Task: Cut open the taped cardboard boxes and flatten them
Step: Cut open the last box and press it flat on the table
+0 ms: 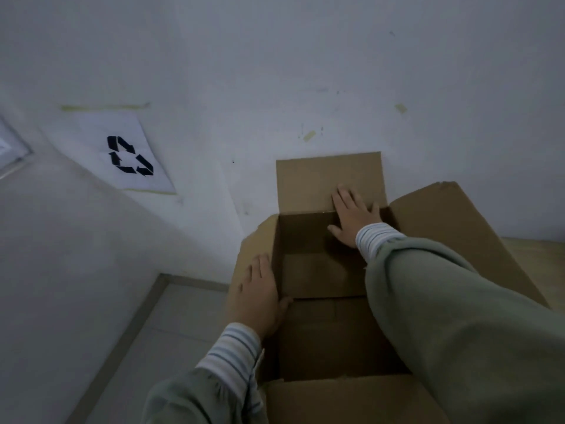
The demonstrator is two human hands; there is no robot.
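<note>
The cardboard box [321, 301] is sitting open on the floor against the wall, flaps spread, so the flattening step looks to be in hand. The left hand [260, 295] is pressing flat, fingers straight, on the flap at nine o'clock; the right hand [354, 215] is pushing the twelve o'clock flap, fingers spread. Next, the walls likely need collapsing sideways.
</note>
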